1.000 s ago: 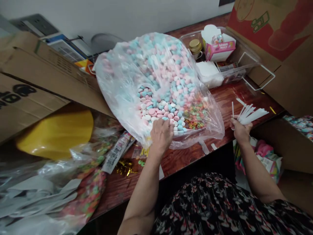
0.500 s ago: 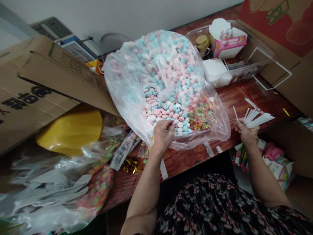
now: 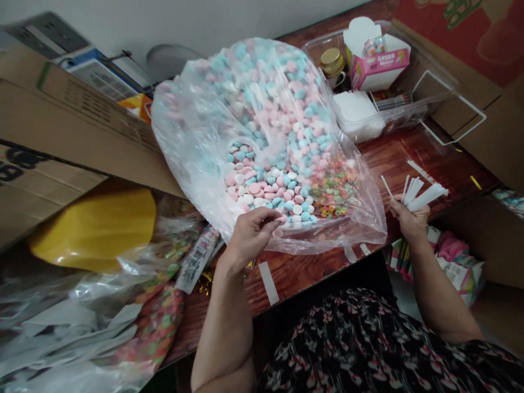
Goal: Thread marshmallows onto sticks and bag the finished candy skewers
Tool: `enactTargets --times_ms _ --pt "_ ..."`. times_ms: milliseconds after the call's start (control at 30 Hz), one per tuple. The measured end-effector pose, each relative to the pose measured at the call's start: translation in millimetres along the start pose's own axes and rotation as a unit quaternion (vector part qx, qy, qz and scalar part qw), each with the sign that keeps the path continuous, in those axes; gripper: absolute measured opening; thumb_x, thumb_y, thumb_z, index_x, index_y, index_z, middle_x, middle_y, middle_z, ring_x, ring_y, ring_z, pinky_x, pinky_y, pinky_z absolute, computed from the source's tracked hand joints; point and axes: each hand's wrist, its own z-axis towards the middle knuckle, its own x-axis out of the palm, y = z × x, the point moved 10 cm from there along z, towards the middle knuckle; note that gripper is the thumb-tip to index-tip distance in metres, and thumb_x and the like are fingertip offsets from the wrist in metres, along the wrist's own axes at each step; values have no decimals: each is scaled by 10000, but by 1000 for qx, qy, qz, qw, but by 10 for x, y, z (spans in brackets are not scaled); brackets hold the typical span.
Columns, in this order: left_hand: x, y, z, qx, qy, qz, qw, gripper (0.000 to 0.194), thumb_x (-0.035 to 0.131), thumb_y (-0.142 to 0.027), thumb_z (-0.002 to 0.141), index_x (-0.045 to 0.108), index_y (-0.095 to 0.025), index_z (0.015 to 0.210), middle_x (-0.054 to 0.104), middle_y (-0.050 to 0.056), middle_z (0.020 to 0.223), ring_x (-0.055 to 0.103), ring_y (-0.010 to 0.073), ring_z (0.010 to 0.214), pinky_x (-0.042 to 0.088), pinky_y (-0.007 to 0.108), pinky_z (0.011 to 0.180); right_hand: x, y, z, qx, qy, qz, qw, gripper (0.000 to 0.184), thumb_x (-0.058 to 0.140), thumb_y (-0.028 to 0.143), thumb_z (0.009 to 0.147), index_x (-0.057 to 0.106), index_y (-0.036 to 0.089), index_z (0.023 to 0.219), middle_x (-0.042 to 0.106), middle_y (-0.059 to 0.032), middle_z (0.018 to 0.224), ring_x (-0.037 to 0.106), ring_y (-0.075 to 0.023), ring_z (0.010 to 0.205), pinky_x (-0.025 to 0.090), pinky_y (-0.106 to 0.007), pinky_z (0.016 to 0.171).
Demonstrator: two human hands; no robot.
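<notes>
Sticks: white sticks (image 3: 421, 195) fanned out in my right hand (image 3: 409, 219), its fingers (image 3: 396, 206) pressed together, gripping them.
Left hand: my left hand (image 3: 250, 236) over the bag's near edge, fingers (image 3: 266, 218) curled close; whether they pinch a candy, I can't quite tell.
Bag: clear plastic bag (image 3: 196, 136) of pastel candies (image 3: 266, 185), lying on the wooden table (image 3: 311, 275).
Beyond: pink box (image 3: 379, 68) in a plastic tray (image 3: 426, 103), flattened cardboard (image 3: 61, 120) to my left.

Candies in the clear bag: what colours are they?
The candies are pink, pale blue and white, best in head view.
</notes>
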Motion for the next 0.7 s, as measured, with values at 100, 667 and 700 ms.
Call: enactTargets --times_ms 100,667,700 --pt "99 -136 85 70 5 130 989 117 609 -243 861 712 -188 853 687 56 830 612 209 832 479 350 761 -10 -29 6 12 -10 11 1000 147 752 316 743 716 182 792 527 62 505 453 -70 438 342 -208 436" --pt "492 -302 124 198 -62 321 924 205 556 -203 875 707 -192 1014 673 122 918 577 301 991 464 453 831 -9 79 10 -10 -22 -17 1000 205 707 381 777 663 186 730 474 64 516 420 -72 467 335 -218 465" --pt "417 -319 99 190 -88 278 938 200 576 -216 871 711 -198 1017 675 113 934 584 288 995 478 452 847 -61 148 -23 -15 -44 -10 999 196 703 376 782 660 192 733 472 65 522 416 -72 467 332 -217 463"
